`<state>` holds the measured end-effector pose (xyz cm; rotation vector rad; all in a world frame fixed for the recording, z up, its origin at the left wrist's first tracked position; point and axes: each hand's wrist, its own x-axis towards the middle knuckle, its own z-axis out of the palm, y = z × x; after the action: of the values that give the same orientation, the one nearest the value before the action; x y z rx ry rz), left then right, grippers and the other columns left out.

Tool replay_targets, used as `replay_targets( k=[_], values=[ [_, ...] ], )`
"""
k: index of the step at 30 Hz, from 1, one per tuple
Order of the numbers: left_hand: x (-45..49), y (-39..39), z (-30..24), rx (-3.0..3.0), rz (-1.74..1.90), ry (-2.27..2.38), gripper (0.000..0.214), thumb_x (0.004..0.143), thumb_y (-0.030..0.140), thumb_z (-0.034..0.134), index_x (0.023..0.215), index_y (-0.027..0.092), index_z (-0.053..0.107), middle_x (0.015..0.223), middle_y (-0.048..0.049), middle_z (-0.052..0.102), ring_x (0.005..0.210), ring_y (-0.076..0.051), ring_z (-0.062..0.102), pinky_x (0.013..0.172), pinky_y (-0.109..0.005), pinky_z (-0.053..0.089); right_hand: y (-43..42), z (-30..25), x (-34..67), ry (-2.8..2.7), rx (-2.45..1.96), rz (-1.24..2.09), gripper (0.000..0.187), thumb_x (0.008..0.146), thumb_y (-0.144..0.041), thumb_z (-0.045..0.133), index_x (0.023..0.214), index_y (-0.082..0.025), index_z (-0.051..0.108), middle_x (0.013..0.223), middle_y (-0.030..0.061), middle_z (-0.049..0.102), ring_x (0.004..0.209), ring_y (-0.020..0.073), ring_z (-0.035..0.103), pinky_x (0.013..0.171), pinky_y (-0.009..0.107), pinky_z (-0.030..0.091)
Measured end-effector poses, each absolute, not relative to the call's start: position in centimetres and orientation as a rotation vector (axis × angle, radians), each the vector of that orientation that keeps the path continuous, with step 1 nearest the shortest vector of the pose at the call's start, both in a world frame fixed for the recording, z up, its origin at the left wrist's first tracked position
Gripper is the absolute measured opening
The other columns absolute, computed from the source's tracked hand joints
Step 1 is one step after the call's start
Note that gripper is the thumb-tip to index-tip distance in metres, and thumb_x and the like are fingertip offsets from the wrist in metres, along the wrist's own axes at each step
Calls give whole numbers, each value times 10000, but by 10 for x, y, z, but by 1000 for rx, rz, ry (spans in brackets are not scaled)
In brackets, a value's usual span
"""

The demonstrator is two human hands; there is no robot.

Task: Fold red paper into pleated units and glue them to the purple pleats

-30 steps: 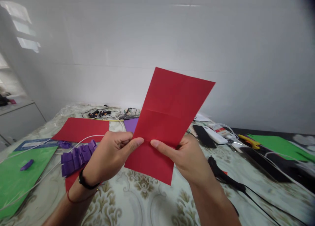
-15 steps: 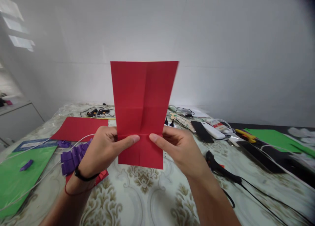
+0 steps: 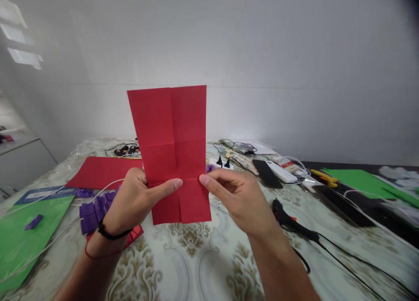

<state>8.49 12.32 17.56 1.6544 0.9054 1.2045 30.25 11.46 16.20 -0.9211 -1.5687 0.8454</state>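
Observation:
A red sheet of paper (image 3: 173, 126) with lengthwise and crosswise creases stands upright above the table, held low on both sides. My left hand (image 3: 137, 200) grips its left edge, thumb flat across the front and fingers hidden behind. At the right edge, my right hand (image 3: 234, 192) pinches the paper between thumb and forefinger, close to a crosswise crease. Beside my left wrist lie fringed purple paper strips (image 3: 94, 213) and a folded red paper piece (image 3: 135, 236).
Another red sheet (image 3: 104, 172) and a green pack (image 3: 36, 231) lie left. On the right are a glue gun (image 3: 294, 224), a dark phone (image 3: 266, 173), yellow-handled scissors (image 3: 324, 178) and green paper (image 3: 356, 183). A power strip (image 3: 222, 163) and cables sit behind my right hand.
The red sheet has shifted left and tilted slightly. My right hand's hold has moved from the front of the sheet out to its right edge; my left hand still grips it.

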Motion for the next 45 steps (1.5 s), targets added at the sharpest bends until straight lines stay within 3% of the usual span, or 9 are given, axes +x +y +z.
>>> replay_targets(
  k=[7, 12, 18, 25, 31, 36, 39, 42, 45],
  values=[
    [84, 125, 175, 1643, 1269, 921, 294, 881, 401, 846, 1081, 185, 857, 1050, -83, 855, 996, -307, 820, 817, -353, 701, 113, 164, 298, -1693, -893, 961, 373, 961, -541, 686, 787, -214, 734, 793, 28, 731, 743, 181, 664, 697, 300, 565],
    [85, 124, 176, 1633, 1265, 967, 329, 856, 438, 856, 1039, 165, 853, 1007, -95, 855, 938, -313, 822, 770, -362, 702, 111, 161, 297, -1705, -1020, 843, 509, 959, -589, 671, 622, -207, 667, 633, 13, 637, 638, 170, 590, 579, 284, 499],
    [84, 124, 177, 1578, 1248, 928, 280, 827, 409, 882, 959, 164, 852, 946, -90, 853, 959, -320, 818, 743, -330, 691, 114, 161, 297, -1648, -863, 1006, 430, 1006, -550, 620, 760, -204, 694, 760, 18, 674, 698, 160, 589, 639, 274, 495],
    [85, 124, 179, 1561, 1170, 903, 327, 805, 424, 894, 992, 159, 853, 940, -102, 851, 846, -309, 820, 750, -374, 696, 114, 160, 295, -1597, -914, 791, 433, 1008, -468, 628, 666, -207, 582, 656, -13, 511, 623, 136, 455, 565, 261, 399],
    [84, 122, 179, 1603, 1253, 991, 297, 824, 441, 866, 935, 166, 854, 900, -84, 848, 877, -303, 814, 693, -326, 679, 114, 160, 296, -1692, -886, 999, 399, 973, -572, 660, 808, -213, 714, 776, 25, 684, 730, 178, 622, 655, 281, 521],
    [85, 123, 179, 1618, 1267, 982, 264, 833, 422, 862, 888, 164, 847, 877, -78, 844, 880, -294, 812, 691, -309, 669, 113, 157, 294, -1686, -1008, 820, 487, 970, -549, 670, 636, -195, 657, 608, -5, 589, 579, 136, 510, 522, 262, 407],
    [87, 124, 178, 1559, 1295, 944, 267, 833, 419, 868, 928, 170, 849, 912, -77, 846, 904, -295, 810, 737, -330, 678, 115, 154, 290, -1601, -920, 991, 386, 953, -545, 709, 793, -199, 765, 754, 24, 719, 680, 165, 638, 625, 278, 525],
    [88, 124, 179, 1493, 1320, 956, 235, 821, 404, 878, 849, 175, 835, 828, -60, 831, 823, -269, 797, 706, -323, 670, 117, 151, 285, -1492, -833, 1157, 334, 886, -539, 801, 977, -219, 839, 954, 61, 815, 849, 227, 747, 780, 349, 610],
    [90, 123, 182, 1499, 1336, 983, 256, 822, 378, 863, 683, 182, 775, 690, -34, 781, 729, -240, 766, 666, -309, 652, 118, 149, 281, -1434, -865, 1100, 314, 884, -518, 810, 922, -211, 864, 874, 58, 820, 802, 231, 751, 731, 339, 606]
  ],
)
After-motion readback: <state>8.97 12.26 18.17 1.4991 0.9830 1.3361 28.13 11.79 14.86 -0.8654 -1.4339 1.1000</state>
